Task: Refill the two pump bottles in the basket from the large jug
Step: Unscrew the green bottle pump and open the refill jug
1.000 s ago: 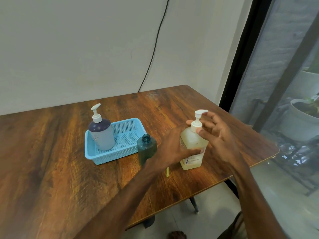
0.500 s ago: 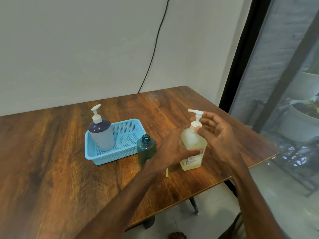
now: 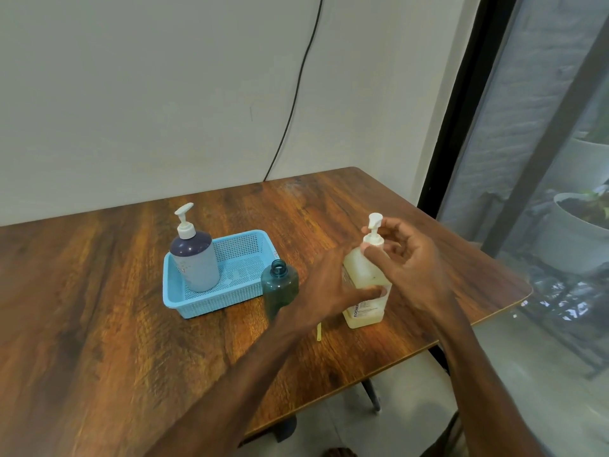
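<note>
Your left hand [image 3: 329, 285] grips the body of the large jug [image 3: 362, 268] from its left side, with the thumb laid across the front just above the label. Your right hand [image 3: 415, 268] pinches the white pump [image 3: 374, 239] at its collar, thumb in front and curled fingers behind. The jug stands upright on the wooden table [image 3: 99, 324], towards the right edge, and its translucent body holds a pale yellow liquid that fills most of it. Just left of your left hand, a dark green bottle [image 3: 280, 286] stands upright on the table with its neck uncapped, close against the near right corner of the blue basket [image 3: 224, 296]; its fill level cannot be told. A grey pump bottle [image 3: 197, 268] with a dark shoulder stands upright in the left end of the basket, pump fitted; its wall is opaque, so its contents are hidden. A short yellowish stick [image 3: 318, 331] lies on the table beside your left wrist.
</note>
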A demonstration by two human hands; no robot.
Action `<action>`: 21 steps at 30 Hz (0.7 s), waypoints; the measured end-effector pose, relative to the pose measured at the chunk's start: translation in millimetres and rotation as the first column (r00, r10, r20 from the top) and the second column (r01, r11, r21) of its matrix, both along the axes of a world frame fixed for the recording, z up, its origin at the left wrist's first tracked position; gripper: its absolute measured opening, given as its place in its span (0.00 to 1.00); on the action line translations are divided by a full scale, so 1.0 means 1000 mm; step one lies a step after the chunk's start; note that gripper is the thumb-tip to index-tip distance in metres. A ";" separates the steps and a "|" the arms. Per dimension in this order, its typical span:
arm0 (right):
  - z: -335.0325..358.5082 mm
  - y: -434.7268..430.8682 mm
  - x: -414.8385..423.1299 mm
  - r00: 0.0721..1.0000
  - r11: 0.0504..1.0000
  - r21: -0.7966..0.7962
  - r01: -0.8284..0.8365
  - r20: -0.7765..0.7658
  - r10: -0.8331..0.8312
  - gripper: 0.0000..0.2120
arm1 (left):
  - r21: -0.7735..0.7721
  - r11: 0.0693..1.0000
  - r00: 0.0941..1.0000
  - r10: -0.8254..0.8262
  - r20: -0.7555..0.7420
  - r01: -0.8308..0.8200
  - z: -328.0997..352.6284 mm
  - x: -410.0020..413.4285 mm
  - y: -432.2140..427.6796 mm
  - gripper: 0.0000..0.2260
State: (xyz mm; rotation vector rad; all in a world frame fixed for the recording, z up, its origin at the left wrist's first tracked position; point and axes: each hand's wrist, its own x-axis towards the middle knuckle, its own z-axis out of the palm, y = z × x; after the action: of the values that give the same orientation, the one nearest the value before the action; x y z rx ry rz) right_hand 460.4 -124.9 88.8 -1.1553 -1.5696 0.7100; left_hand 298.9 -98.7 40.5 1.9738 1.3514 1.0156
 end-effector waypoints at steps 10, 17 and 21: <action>-0.001 0.006 0.005 0.979 0.987 -0.024 -0.160 -0.129 0.156 0.23 | 0.011 1.000 1.000 -0.012 0.007 0.012 -0.001 -0.001 0.001 0.37; 0.005 0.003 0.002 0.995 0.999 -0.045 0.021 0.100 -0.016 0.23 | -0.006 1.000 1.000 -0.017 0.003 0.017 -0.003 -0.001 0.001 0.34; 0.003 0.003 -0.001 0.997 0.997 0.029 0.069 0.028 -0.069 0.23 | 0.000 1.000 1.000 -0.017 -0.005 0.017 -0.002 -0.002 0.001 0.36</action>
State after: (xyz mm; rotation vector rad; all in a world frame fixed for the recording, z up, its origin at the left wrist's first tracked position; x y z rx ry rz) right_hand 459.1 -121.4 92.2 -1.1976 -1.5515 0.6262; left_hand 297.4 -97.5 38.2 1.9856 1.3352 1.0036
